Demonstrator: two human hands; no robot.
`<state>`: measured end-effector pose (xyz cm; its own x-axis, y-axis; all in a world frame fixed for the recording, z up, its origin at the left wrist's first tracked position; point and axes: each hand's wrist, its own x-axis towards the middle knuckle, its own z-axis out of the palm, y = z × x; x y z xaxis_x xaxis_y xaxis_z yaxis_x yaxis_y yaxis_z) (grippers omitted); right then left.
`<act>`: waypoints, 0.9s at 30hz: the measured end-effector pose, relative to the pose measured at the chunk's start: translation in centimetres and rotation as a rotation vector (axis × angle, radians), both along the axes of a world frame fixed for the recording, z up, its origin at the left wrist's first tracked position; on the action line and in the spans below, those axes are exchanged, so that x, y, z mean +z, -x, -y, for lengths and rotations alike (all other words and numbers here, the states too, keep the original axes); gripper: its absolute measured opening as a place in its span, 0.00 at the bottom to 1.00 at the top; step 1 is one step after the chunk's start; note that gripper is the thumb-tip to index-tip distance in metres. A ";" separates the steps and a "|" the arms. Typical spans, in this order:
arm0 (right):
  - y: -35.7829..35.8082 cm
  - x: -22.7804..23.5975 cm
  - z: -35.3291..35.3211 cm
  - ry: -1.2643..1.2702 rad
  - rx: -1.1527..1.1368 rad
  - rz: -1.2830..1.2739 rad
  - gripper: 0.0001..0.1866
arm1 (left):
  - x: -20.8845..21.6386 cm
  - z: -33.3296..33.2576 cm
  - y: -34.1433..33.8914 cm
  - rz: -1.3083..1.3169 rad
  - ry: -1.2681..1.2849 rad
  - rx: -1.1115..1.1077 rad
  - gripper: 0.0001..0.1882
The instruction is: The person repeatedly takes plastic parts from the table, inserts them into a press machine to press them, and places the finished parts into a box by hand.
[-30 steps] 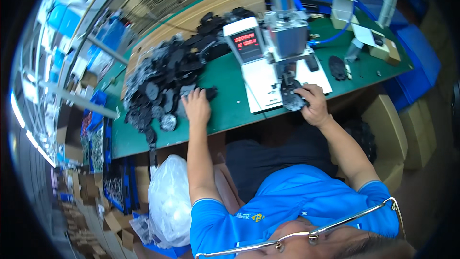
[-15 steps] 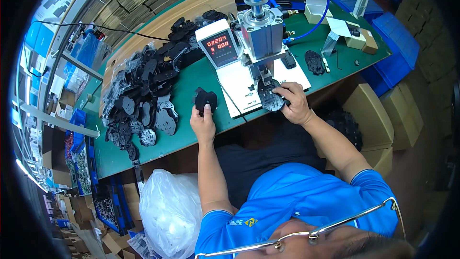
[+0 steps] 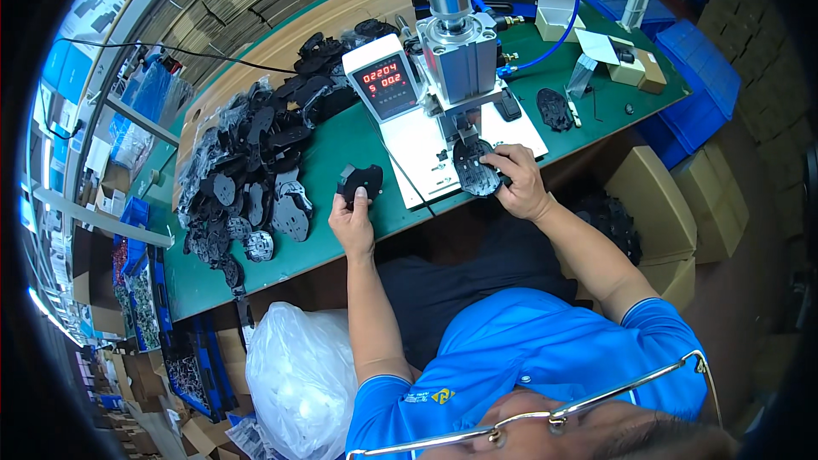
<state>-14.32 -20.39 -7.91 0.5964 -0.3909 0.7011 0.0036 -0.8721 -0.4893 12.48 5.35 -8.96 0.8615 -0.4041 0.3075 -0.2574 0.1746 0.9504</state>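
My left hand (image 3: 352, 220) grips a flat black plastic part (image 3: 361, 181) over the green table, thumb on top of it. My right hand (image 3: 521, 181) holds a rounded black plastic piece (image 3: 475, 169) by its right edge. That piece lies under the head of a metal press (image 3: 460, 64), at the white base plate (image 3: 409, 153). Beside the press stands a white control box (image 3: 383, 77) with a lit red display. To the left, a large heap of similar black parts (image 3: 256, 153) covers the table.
A blue air hose (image 3: 573, 0) curves behind the press. On the green table (image 3: 332, 251), one loose black part (image 3: 555, 110) and small boxes (image 3: 635, 66) lie at right. An open carton (image 3: 652, 204) with black parts stands below right; a white plastic bag (image 3: 298, 375) is below left.
My left hand has shifted slightly left, and its black part is tilted differently. My right hand keeps its piece under the press. Digits on the display have changed.
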 end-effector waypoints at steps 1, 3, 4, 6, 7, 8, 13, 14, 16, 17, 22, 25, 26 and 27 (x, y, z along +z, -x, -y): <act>-0.1 0.1 -0.1 -0.004 0.003 0.002 0.25 | -0.3 -0.4 -0.4 0.031 -0.037 -0.006 0.10; 0.0 -0.1 0.0 -0.001 -0.001 -0.001 0.25 | -0.1 -0.2 -0.2 0.062 -0.075 -0.020 0.10; 0.1 -0.1 0.1 0.002 -0.001 -0.003 0.25 | 0.0 -0.1 0.0 0.036 -0.046 -0.030 0.09; 0.0 -0.2 0.1 0.000 -0.002 -0.001 0.24 | 0.3 0.0 0.4 0.015 -0.018 -0.039 0.09; 0.0 -0.2 0.0 -0.001 -0.002 -0.001 0.24 | 0.5 -0.1 0.5 0.000 0.016 -0.050 0.10; 0.0 -0.2 0.0 -0.002 -0.004 0.003 0.24 | 0.8 0.1 0.8 -0.015 0.051 -0.064 0.10; 0.1 0.4 -0.1 -0.030 0.006 -0.007 0.22 | 0.9 -0.9 3.7 0.168 -0.027 -0.043 0.09; 0.1 0.8 -0.1 -0.030 0.007 -0.003 0.22 | 0.8 -1.0 4.2 0.325 -0.121 0.005 0.09; 1.0 1.1 0.6 -0.193 0.053 -0.013 0.20 | 3.9 1.2 7.0 0.678 -0.088 -0.047 0.20; 1.4 1.4 0.5 -0.191 0.055 -0.011 0.20 | 4.8 1.7 7.7 0.795 -0.128 -0.079 0.25; 5.9 1.9 0.2 -0.426 0.047 0.117 0.21 | 5.9 5.8 10.1 1.067 -0.176 -0.258 0.36; 11.2 0.5 0.8 -0.362 -0.082 0.081 0.20 | 5.3 8.7 9.9 1.118 -0.183 -0.275 0.35; 13.2 -0.6 1.0 -0.392 -0.138 0.069 0.19 | 5.0 9.3 9.8 1.144 -0.192 -0.284 0.35; 15.2 -1.5 1.0 -0.427 -0.195 0.019 0.18 | 4.6 9.7 9.7 1.168 -0.205 -0.275 0.32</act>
